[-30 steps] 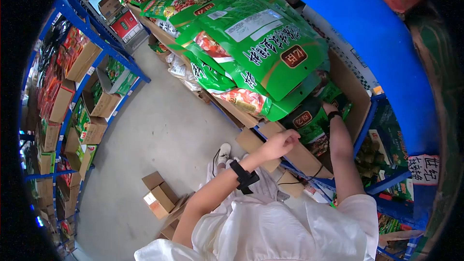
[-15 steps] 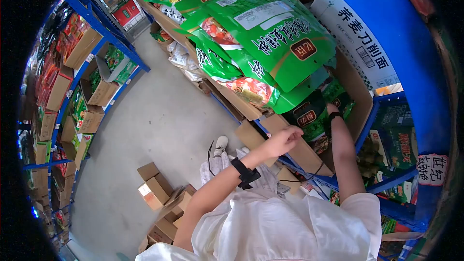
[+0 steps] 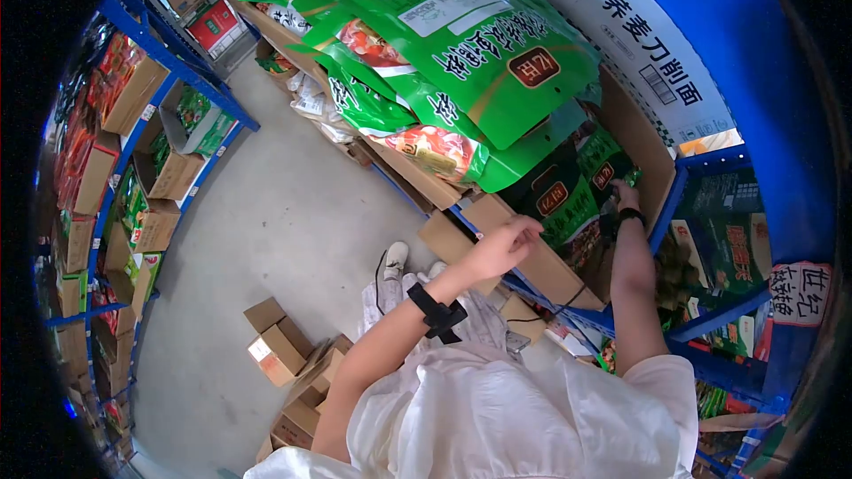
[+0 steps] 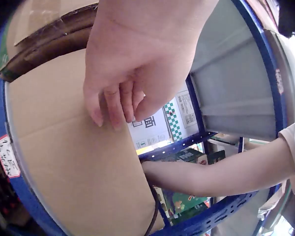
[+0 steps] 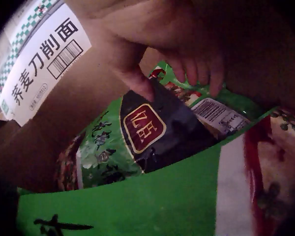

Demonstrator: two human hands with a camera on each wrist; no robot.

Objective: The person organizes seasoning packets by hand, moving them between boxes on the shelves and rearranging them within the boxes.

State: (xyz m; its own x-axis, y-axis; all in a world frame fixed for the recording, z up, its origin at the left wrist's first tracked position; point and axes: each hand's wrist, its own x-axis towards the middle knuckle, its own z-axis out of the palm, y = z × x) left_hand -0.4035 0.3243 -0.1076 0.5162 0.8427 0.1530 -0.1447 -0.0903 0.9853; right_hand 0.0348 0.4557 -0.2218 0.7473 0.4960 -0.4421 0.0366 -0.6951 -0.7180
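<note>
My right hand reaches into a cardboard box on the shelf. Its thumb lies on the dark face of a green-and-black food packet with a red-and-gold logo, and its fingers bend over the packet's other side. A second dark packet lies beside it in the box. My left hand hangs loosely curled by the box's front wall, its fingertips right at the cardboard, holding nothing. A big pile of bright green packets fills the box's other side and covers what lies beneath.
Behind the box stands a white carton with black lettering. A blue shelf post rises at the right. Flattened and opened cartons lie on the grey floor. Across the aisle, a blue rack holds more packets in boxes.
My right hand has shifted up and toward the box's right side, and the logo of the packet beside it now shows. The left hand has stayed near the front wall. The view has turned slightly.
</note>
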